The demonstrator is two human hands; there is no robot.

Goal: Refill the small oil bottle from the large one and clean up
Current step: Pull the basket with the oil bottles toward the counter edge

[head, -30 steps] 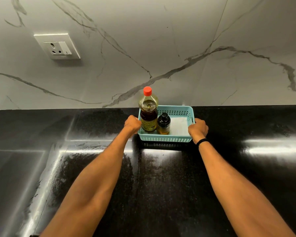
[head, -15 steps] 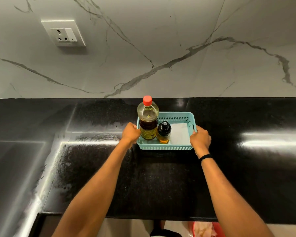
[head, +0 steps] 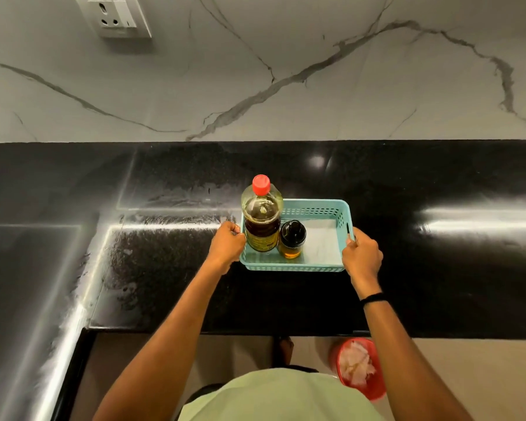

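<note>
A teal plastic basket (head: 316,206) sits on the black countertop (head: 438,268). Inside it, at the left, stands the large oil bottle (head: 261,220) with a red cap and dark oil. Right beside it is the small oil bottle (head: 291,238) with a black cap and amber oil. A white sheet (head: 324,241) lines the basket's right half. My left hand (head: 227,246) grips the basket's left rim. My right hand (head: 362,256) grips its right rim, thumb over the edge.
A marble wall with a white power socket (head: 116,16) rises behind the counter. On the floor below the counter's front edge stands a red bin (head: 374,387) holding crumpled white paper. The counter continues to the left in an L shape.
Both hands have drawn the basket with the bottles toward me, away from the wall. My view has tilted down, so the counter's front edge, the floor and the red bin now show.
</note>
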